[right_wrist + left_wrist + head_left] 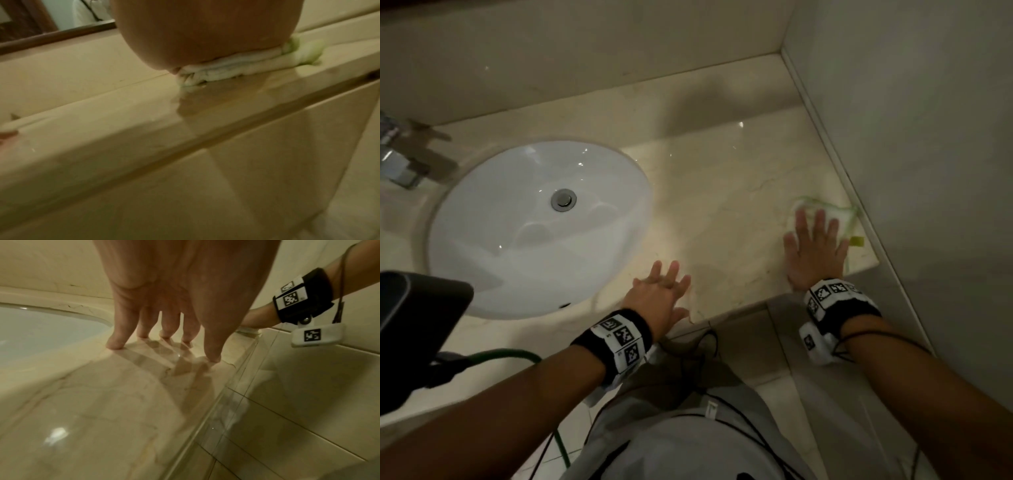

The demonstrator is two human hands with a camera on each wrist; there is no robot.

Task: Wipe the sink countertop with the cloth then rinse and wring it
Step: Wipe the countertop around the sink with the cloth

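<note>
A white cloth with green edging [840,216] lies on the beige marble countertop [722,192] near its right end, close to the side wall. My right hand [813,243] presses flat on the cloth with its fingers spread and straight. In the right wrist view the palm covers the bunched cloth [236,69]. My left hand [664,291] rests with straight fingers on the countertop's front edge, just right of the white oval sink [517,246]. In the left wrist view its fingertips [115,344] touch the marble [92,410].
A chrome faucet [404,161] stands at the far left behind the sink, whose drain [563,199] is in its middle. Walls close off the back and the right side [928,137]. A dark object [414,325] with a green cable sits at the near left.
</note>
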